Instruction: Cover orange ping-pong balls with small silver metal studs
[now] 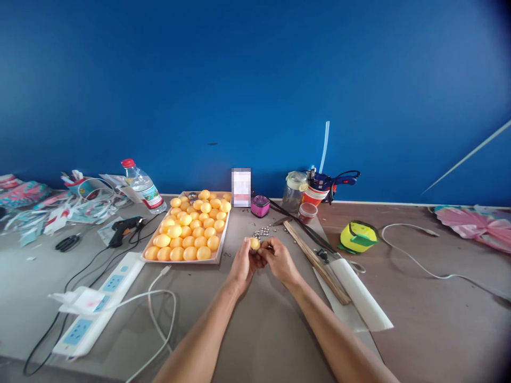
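Between my fingers is a yellow-orange ping-pong ball [254,243], held mainly by my left hand [242,266] with the thumb along its side. My right hand [277,259] is closed in a pinch against the ball's right side; whatever its fingertips grip is too small to make out. Just beyond the ball lies a loose pile of small shiny silver beads [262,232]. To the left stands a shallow white box [217,256] filled with many more orange balls [186,231].
At left are a power strip [99,306] with white cables, a glue gun [125,230], black scissors [67,242] and a water bottle [143,186]. At right lie wooden strips [319,266], a white paper roll [361,295] and a yellow-green tape measure [358,236]. A purple container [260,206] stands behind.
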A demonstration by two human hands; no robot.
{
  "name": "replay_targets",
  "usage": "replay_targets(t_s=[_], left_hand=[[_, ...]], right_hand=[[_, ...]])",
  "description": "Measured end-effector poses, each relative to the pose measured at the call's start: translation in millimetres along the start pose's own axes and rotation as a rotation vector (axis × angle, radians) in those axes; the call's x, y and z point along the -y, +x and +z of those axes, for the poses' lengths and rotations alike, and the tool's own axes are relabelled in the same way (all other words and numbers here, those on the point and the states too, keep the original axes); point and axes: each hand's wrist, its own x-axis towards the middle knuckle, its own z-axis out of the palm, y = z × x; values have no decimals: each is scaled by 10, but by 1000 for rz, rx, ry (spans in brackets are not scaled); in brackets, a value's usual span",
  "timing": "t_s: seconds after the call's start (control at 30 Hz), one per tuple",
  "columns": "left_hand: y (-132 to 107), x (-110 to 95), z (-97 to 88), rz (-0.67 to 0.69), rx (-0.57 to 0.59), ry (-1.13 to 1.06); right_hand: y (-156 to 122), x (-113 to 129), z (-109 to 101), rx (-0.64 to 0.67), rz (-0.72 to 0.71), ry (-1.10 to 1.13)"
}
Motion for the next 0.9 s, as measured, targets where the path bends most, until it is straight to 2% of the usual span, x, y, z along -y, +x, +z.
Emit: replay_targets(t_s=[0.07, 0.13, 0.23, 0.3, 0.43, 0.53, 0.7, 0.8, 0.9], left_hand=[[11, -17, -7, -30, -9, -46], [28, -42, -23, -73, -19, -85], [58, -82, -52, -114, -44, -144], [71, -102, -62, -117, -61, -174], [65, -127, -46, -108, -44, -179], [52, -135, -30, -108, -36, -179], [58, -134, -40, -114, -41, -195], [68, -129, -50, -122, -32, -204], [78, -118, -57, -134, -28, -215]], right_hand=[[42, -3, -65, -15, -21, -70], [92, -15, -176, -79, -119, -203], [151, -69, -348, -265, -331, -609], [169, -129, -405, -267, -386, -880], [166, -222, -362, -183, -330, -1188], [151, -212, -318, -61, -341, -1264], [113, -133, -309, 117, -412, -1204], [86, -110, -255, 136, -426, -1151], [62, -108, -172, 84, -417, -1168]])
